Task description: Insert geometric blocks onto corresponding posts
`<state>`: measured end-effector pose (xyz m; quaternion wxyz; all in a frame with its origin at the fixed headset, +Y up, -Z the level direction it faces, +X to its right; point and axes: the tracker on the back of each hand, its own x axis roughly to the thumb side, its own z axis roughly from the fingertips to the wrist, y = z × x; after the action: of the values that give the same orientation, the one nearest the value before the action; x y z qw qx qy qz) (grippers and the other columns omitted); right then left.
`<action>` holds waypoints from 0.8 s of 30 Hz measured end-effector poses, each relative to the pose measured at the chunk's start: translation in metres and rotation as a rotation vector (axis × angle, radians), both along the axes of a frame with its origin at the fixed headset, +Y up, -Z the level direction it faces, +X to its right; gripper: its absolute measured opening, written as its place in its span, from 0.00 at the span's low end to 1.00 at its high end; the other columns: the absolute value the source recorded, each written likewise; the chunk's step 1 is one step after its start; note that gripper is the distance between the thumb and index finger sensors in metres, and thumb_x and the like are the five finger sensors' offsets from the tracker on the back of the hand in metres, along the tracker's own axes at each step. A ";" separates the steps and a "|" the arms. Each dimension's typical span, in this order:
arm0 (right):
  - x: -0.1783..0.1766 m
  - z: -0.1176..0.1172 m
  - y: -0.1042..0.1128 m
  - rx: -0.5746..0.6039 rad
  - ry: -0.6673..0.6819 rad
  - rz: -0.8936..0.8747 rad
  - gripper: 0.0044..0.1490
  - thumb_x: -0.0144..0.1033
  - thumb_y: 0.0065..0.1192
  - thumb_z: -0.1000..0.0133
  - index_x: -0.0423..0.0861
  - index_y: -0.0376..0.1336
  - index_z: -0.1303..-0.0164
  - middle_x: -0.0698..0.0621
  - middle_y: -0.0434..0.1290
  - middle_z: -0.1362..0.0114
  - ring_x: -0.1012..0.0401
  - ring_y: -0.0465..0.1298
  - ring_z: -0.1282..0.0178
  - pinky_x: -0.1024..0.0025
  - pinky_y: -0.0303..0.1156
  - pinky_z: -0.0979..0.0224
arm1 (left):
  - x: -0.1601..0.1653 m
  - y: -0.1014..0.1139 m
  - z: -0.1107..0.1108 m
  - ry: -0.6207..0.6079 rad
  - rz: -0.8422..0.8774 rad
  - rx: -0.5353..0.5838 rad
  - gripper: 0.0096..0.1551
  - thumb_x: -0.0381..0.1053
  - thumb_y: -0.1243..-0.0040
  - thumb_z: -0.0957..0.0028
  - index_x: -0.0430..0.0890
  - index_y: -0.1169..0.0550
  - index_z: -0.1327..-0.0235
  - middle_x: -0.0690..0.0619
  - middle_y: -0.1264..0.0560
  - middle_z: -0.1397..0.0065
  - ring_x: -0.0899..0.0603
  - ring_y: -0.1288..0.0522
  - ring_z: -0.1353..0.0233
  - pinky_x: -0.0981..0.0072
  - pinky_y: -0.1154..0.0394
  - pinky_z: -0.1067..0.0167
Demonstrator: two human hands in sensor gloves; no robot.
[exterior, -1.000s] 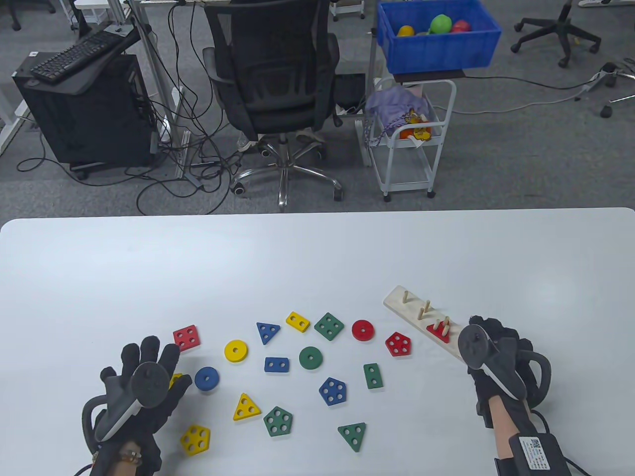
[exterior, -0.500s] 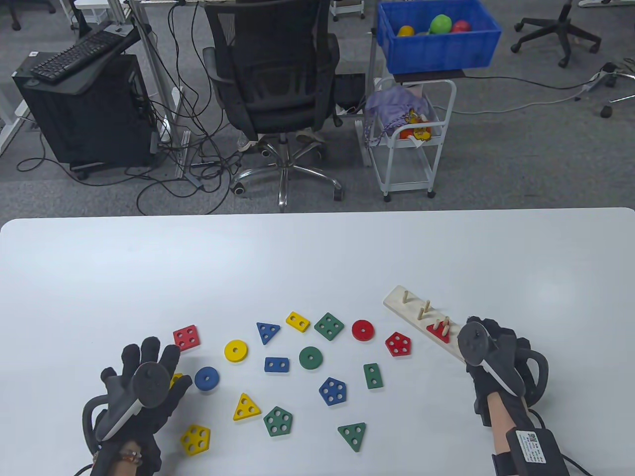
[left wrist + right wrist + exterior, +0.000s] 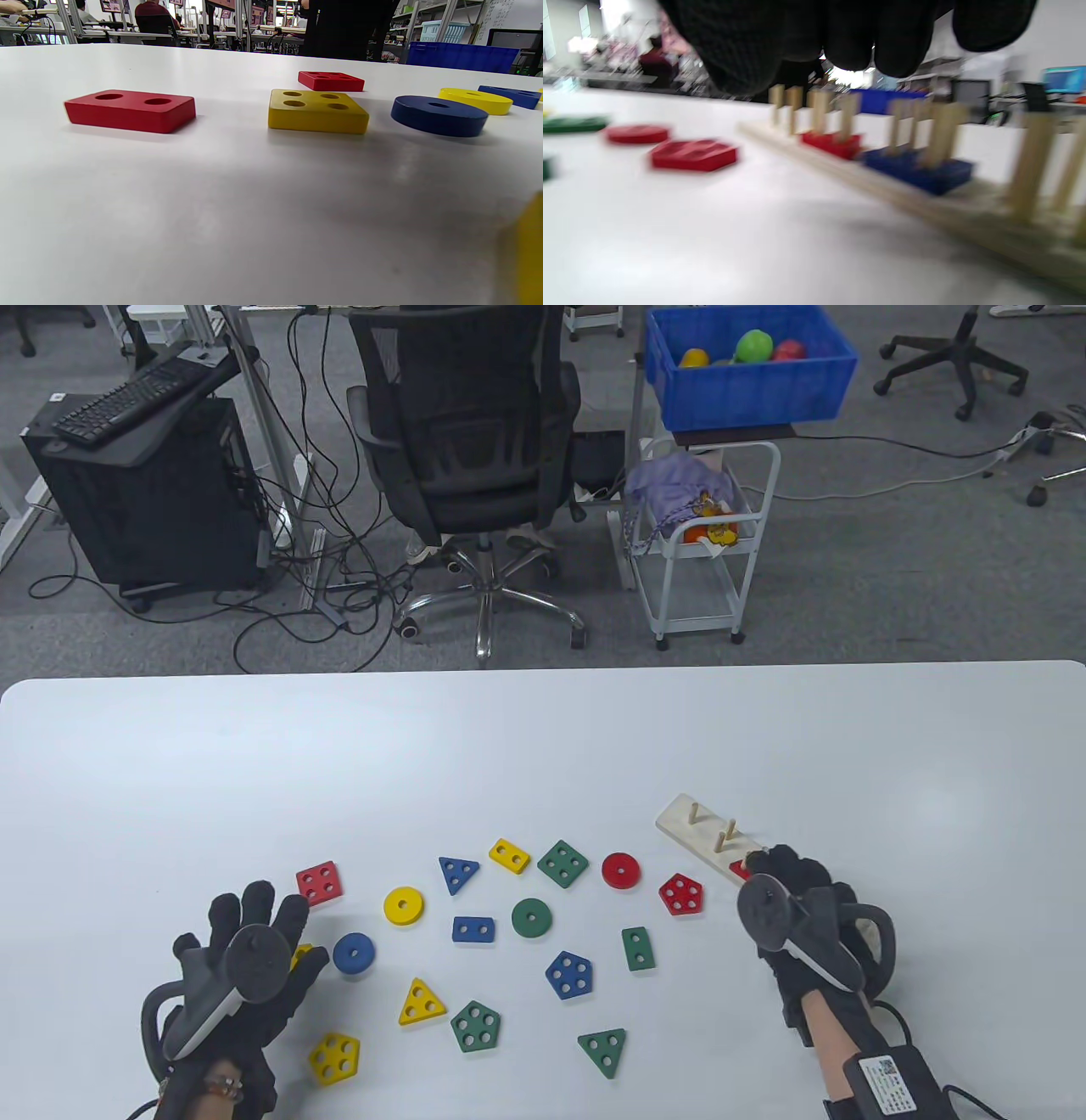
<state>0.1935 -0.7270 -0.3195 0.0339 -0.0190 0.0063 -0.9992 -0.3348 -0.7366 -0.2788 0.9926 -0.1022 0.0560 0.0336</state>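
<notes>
Blocks lie scattered flat across the worktop point(image 3: 543, 746) within easy reach, holes up. The peg board point(image 3: 691, 827) sits angled at your right, already carrying a red triangle point(image 3: 831, 144) and a blue block point(image 3: 918, 171) on their posts. Your right hand point(image 3: 802, 912) hovers over the board's near end, fingers curled over the posts, grasping nothing. Your left hand point(image 3: 246, 963) rests spread and released over a yellow square point(image 3: 316, 111). The red pentagon point(image 3: 680, 894) lies nearest the board; nothing blocks it.
</notes>
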 end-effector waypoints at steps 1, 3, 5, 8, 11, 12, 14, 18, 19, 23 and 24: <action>-0.011 -0.002 -0.003 -0.029 0.031 0.033 0.38 0.43 0.68 0.50 0.49 0.59 0.28 0.43 0.64 0.21 0.41 0.68 0.25 0.35 0.66 0.32 | 0.000 0.000 0.000 0.000 -0.001 0.000 0.44 0.77 0.65 0.50 0.68 0.51 0.18 0.59 0.65 0.10 0.39 0.65 0.11 0.28 0.63 0.23; -0.034 -0.011 -0.009 -0.093 0.083 0.126 0.38 0.43 0.68 0.49 0.50 0.58 0.28 0.43 0.65 0.22 0.42 0.69 0.26 0.36 0.67 0.32 | 0.000 0.000 0.000 -0.001 0.001 0.000 0.44 0.77 0.65 0.50 0.68 0.51 0.18 0.59 0.64 0.10 0.39 0.65 0.11 0.28 0.63 0.22; -0.048 -0.022 -0.014 -0.141 0.101 0.193 0.38 0.42 0.67 0.49 0.50 0.58 0.28 0.44 0.65 0.22 0.43 0.70 0.27 0.37 0.67 0.32 | 0.000 -0.001 0.000 -0.001 0.001 -0.003 0.44 0.77 0.65 0.50 0.68 0.51 0.18 0.59 0.64 0.10 0.39 0.65 0.11 0.28 0.63 0.22; -0.063 -0.039 -0.022 -0.182 0.117 0.228 0.40 0.40 0.68 0.50 0.51 0.55 0.27 0.45 0.61 0.20 0.42 0.65 0.22 0.34 0.63 0.29 | 0.000 0.000 0.000 -0.001 0.002 -0.009 0.44 0.77 0.65 0.51 0.68 0.50 0.18 0.59 0.65 0.10 0.39 0.65 0.11 0.28 0.63 0.22; -0.071 -0.050 -0.027 -0.246 0.115 0.266 0.42 0.38 0.69 0.50 0.53 0.54 0.27 0.47 0.60 0.19 0.43 0.63 0.21 0.33 0.62 0.28 | -0.001 0.000 0.000 0.003 0.005 -0.010 0.44 0.77 0.65 0.51 0.68 0.50 0.18 0.59 0.65 0.10 0.39 0.65 0.11 0.28 0.63 0.22; -0.072 -0.053 -0.028 -0.261 0.131 0.283 0.41 0.38 0.70 0.50 0.54 0.54 0.27 0.49 0.60 0.19 0.45 0.63 0.20 0.34 0.62 0.28 | -0.001 0.000 0.000 0.004 0.006 -0.011 0.44 0.77 0.65 0.50 0.68 0.50 0.18 0.59 0.65 0.10 0.39 0.65 0.11 0.28 0.63 0.22; -0.072 -0.055 -0.031 -0.279 0.139 0.277 0.38 0.37 0.69 0.51 0.55 0.57 0.30 0.50 0.64 0.21 0.47 0.65 0.21 0.35 0.63 0.28 | -0.001 0.000 0.000 0.005 0.007 -0.012 0.44 0.77 0.65 0.50 0.68 0.50 0.18 0.59 0.65 0.10 0.39 0.65 0.11 0.28 0.63 0.22; -0.069 -0.055 -0.031 -0.247 0.152 0.214 0.38 0.36 0.71 0.53 0.53 0.59 0.31 0.48 0.66 0.23 0.48 0.70 0.25 0.36 0.65 0.29 | -0.001 0.000 0.000 0.006 0.006 -0.007 0.44 0.77 0.65 0.50 0.68 0.51 0.18 0.59 0.65 0.10 0.39 0.65 0.11 0.28 0.63 0.22; -0.068 -0.054 -0.031 -0.233 0.155 0.211 0.38 0.38 0.71 0.53 0.53 0.59 0.31 0.48 0.67 0.24 0.48 0.70 0.25 0.36 0.65 0.29 | -0.001 0.000 0.000 0.005 0.006 -0.006 0.44 0.77 0.65 0.50 0.68 0.51 0.18 0.59 0.65 0.10 0.39 0.65 0.11 0.28 0.63 0.22; -0.065 -0.049 -0.033 -0.199 0.173 0.186 0.38 0.44 0.69 0.52 0.51 0.59 0.31 0.48 0.67 0.24 0.47 0.71 0.27 0.37 0.65 0.29 | 0.000 -0.001 0.000 -0.002 -0.002 -0.010 0.44 0.77 0.65 0.50 0.68 0.51 0.18 0.59 0.64 0.10 0.39 0.65 0.11 0.28 0.62 0.22; -0.064 -0.047 -0.034 -0.165 0.182 0.171 0.38 0.46 0.69 0.53 0.51 0.60 0.31 0.47 0.68 0.25 0.47 0.71 0.28 0.36 0.65 0.29 | 0.000 -0.001 0.000 -0.003 -0.003 -0.009 0.44 0.77 0.65 0.50 0.68 0.52 0.18 0.59 0.65 0.10 0.39 0.65 0.11 0.28 0.62 0.22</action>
<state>0.1291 -0.7607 -0.3664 0.1168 -0.1127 -0.0745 -0.9839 -0.3343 -0.7375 -0.2791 0.9923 -0.1065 0.0547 0.0315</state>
